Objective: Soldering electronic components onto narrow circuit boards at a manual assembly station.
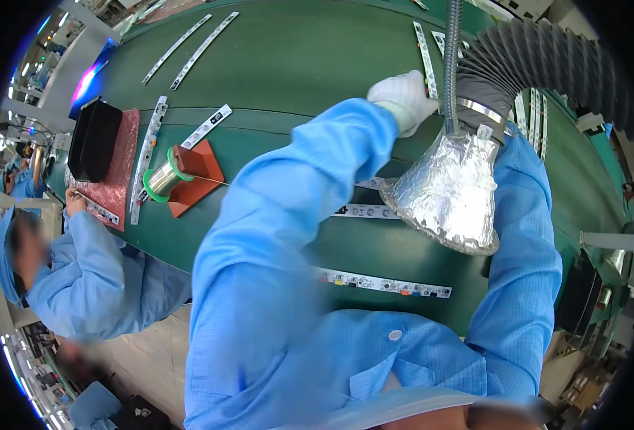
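Note:
My left arm reaches far across the bench. Its white-gloved left hand [405, 102] is closed at the near end of a narrow white circuit board strip [424, 57], and the fingertips are partly out of sight. Up the right side runs my right sleeve [523, 236], passing behind a foil-wrapped fume hood [446, 190]; the hood and its hose hide my right hand. Beneath my left forearm and the hood lies a white strip with round spots [367, 211], partly covered. Closer to me rests a strip with small coloured parts [388, 284].
A black ribbed hose [546, 64] and a metal flexible arm [452, 64] hang over the bench. Left of my arm stands a solder wire spool [163, 180] on a red-brown holder [201, 175]. Further left are a black bin [95, 140] and a co-worker [88, 272] handling a strip.

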A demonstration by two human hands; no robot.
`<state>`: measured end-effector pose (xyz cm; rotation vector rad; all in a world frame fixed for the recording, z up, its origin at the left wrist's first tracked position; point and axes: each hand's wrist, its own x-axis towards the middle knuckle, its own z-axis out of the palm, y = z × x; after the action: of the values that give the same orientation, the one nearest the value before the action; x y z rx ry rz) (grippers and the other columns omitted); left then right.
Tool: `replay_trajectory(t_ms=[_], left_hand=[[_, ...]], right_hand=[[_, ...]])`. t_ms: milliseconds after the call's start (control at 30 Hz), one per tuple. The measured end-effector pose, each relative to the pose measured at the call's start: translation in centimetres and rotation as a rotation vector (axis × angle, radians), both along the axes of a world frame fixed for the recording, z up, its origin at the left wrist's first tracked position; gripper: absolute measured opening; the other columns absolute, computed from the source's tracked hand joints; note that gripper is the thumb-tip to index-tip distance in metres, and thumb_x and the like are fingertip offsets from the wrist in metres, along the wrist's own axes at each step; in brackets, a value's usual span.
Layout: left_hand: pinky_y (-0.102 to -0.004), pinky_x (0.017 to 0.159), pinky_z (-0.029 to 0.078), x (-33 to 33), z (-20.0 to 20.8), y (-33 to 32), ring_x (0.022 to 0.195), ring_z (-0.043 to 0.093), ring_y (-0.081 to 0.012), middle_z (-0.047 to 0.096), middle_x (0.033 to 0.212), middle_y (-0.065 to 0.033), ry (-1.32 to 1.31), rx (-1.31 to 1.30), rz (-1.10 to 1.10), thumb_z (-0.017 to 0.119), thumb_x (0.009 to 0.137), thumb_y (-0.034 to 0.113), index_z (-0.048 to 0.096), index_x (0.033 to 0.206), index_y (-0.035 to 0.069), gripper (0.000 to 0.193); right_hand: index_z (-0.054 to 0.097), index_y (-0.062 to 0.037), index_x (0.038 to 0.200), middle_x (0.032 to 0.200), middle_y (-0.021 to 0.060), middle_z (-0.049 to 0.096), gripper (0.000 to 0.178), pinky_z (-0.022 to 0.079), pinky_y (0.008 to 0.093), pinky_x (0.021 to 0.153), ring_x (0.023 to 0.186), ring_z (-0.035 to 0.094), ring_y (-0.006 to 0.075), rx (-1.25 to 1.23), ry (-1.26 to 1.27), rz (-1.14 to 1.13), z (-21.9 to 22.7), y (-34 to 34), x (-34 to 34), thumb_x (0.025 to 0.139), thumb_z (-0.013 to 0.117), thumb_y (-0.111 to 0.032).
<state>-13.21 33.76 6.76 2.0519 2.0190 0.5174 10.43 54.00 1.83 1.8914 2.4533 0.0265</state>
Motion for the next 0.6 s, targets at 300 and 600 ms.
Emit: replay_trajectory(t_ms=[300, 600], left_hand=[[-0.0402, 0.077, 0.055, 2.3, -2.0, 3.2, 0.090, 0.069, -0.0314, 0.071, 0.092, -0.0147, 0.022, -0.037, 0.105, 0.059, 0.082, 0.027, 0.073, 0.092, 0.008, 0.026], [-0.0406, 0.079, 0.052, -4.1, 2.7, -2.2, 0.087, 0.067, -0.0332, 0.069, 0.093, -0.0178, -0.034, -0.248, 0.023, 0.067, 0.079, 0.037, 0.064, 0.110, 0.003, 0.046]], right_hand=[[0.052, -0.0088, 0.127, 0.116, 0.0190, 0.062, 0.050, 0.049, 0.0453, 0.090, 0.107, 0.061, 0.0350, 0.082, -0.007, 0.209, -6.3, 3.9, 2.3, 0.085, 0.062, -0.034], [0.058, -0.0079, 0.119, 0.106, 0.0190, 0.065, 0.037, 0.050, 0.0425, 0.086, 0.100, 0.063, 0.0349, 0.173, -0.019, 0.334, -12.0, 3.7, 12.2, 0.088, 0.059, -0.027]])
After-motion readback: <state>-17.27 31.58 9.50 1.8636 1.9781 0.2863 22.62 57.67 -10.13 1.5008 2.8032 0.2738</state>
